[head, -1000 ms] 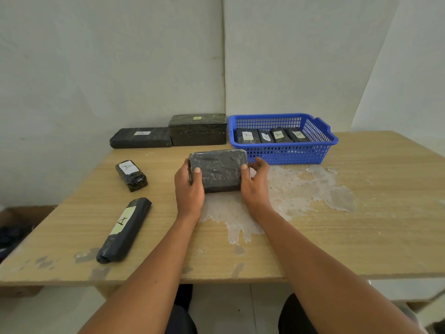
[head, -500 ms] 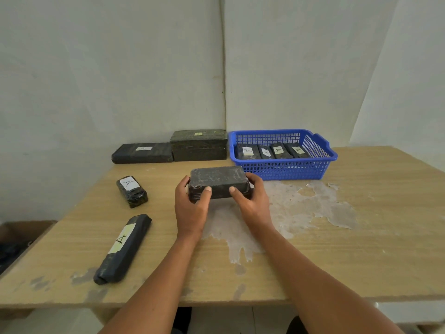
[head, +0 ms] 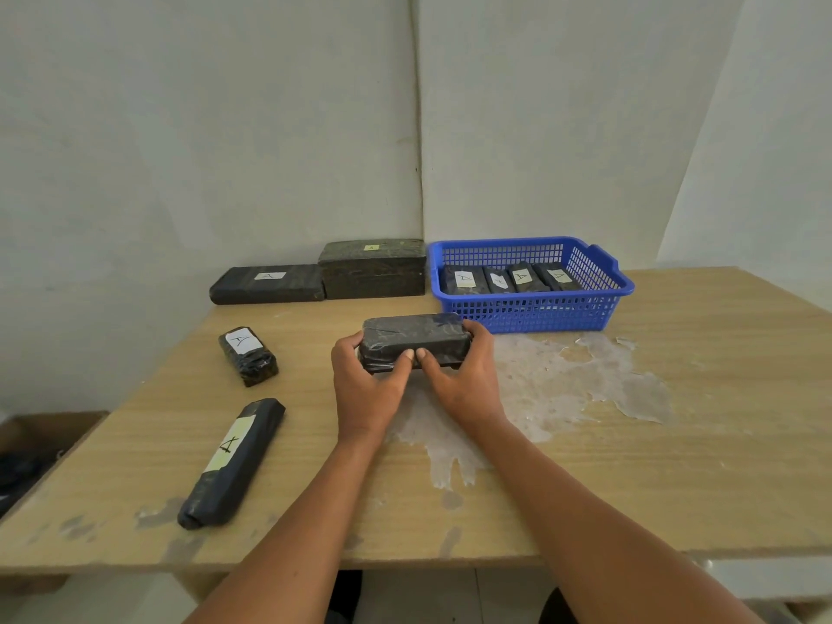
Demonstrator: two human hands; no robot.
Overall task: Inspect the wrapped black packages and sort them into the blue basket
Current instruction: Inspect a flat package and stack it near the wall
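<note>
A black wrapped package (head: 416, 334) is held just above the table's middle, with its plain side up. My left hand (head: 367, 389) grips its left end and my right hand (head: 463, 380) grips its right end, both thumbs meeting on the near face. Just behind it stands the blue basket (head: 531, 310), which holds several black packages (head: 508, 279) with white "A" labels. On the table to the left lie a small labelled package (head: 247, 355) and a long labelled package (head: 234, 461).
Against the back wall sit a flat black package (head: 268, 284) and a taller dark block (head: 373, 268). The wooden table (head: 675, 466) has a peeled white patch (head: 562, 385) right of my hands. A cardboard box (head: 40, 448) stands on the floor at the left.
Both hands turned the package over towards me, my thumbs sliding from its ends to its near face. The view tilted upward.
</note>
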